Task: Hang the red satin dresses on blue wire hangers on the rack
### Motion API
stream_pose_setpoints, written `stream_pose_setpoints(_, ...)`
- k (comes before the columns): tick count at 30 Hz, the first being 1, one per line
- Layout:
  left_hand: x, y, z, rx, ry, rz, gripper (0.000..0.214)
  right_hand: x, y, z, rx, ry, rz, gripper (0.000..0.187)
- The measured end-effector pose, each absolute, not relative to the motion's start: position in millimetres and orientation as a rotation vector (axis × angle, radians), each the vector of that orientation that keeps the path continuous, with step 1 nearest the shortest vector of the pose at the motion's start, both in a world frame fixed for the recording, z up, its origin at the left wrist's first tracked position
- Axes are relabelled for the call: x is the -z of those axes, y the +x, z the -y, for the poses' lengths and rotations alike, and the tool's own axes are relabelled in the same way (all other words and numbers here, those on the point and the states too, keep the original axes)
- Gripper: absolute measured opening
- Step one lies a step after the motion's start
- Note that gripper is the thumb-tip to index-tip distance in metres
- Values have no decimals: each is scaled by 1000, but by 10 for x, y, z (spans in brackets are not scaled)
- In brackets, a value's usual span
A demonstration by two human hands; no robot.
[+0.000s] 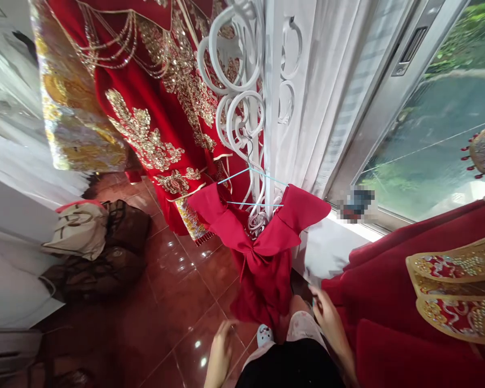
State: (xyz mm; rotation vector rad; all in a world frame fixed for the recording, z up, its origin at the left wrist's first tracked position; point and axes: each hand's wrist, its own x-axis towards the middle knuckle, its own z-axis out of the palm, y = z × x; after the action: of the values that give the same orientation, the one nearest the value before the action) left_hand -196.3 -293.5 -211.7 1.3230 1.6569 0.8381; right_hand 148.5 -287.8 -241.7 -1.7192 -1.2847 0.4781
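Note:
A red dress (264, 269) with wide ruffled shoulders and a gathered front hangs in front of me on a thin light-blue hanger (254, 204). The hanger's hook is caught on a white scrollwork metal stand (246, 116). To the lower left of the dress is my left hand (222, 342), apart from it; its fingers are smeared by motion. My right hand (325, 312) is right of the skirt with its fingers bent. A small pale, blurred thing shows at its fingertips, too unclear to name.
Red garments with gold sequins (145, 134) hang behind the stand at the left. At the right lie red cloth (392, 269) and a beaded collar piece (452, 291), beside a sliding window (440, 124). Bags (81, 229) rest on the shiny red tile floor (186, 302).

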Motion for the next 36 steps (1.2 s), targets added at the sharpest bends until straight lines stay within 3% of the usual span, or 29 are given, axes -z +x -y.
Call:
stream_pose_setpoints(2, 1851, -1815, 2521, -968, 1495, -1568, 26, 1979, 1444, 2336, -520, -1637, 1260, 39)
stream_pose_setpoints(6, 1297, -1479, 1729, -1463, 1572, -1568, 29, 962, 1336, 1392, -82, -1474, 1182, 49)
stream_pose_setpoints(9, 789, -1331, 1178, -1835, 1584, -1639, 33, 287, 1250, 857, 144, -1378, 1250, 49)
stream_pose_setpoints(12, 262, -1330, 604, -2012, 1715, -1812, 49, -74, 1164, 457, 156, -1490, 1437, 44)
stream_pose_setpoints(15, -78, -1397, 136, -1878, 1788, -2076, 64, -121, 1122, 237, 110, -1642, 1531, 39)
stream_pose_setpoints(19, -183, -1415, -57, -1538, 1800, -2302, 39, -41, 1195, 144, 124, -1675, 1591, 36)
stream_pose_setpoints(24, -200, -1388, 63, -1259, 1870, -2467, 39, -81, 1361, 40, 87, -1623, 1664, 28)
stream_pose_setpoints(36, -215, -1449, 220, -1175, 1899, -2469, 40, -124, 1473, -35, 148, -1596, 1704, 31)
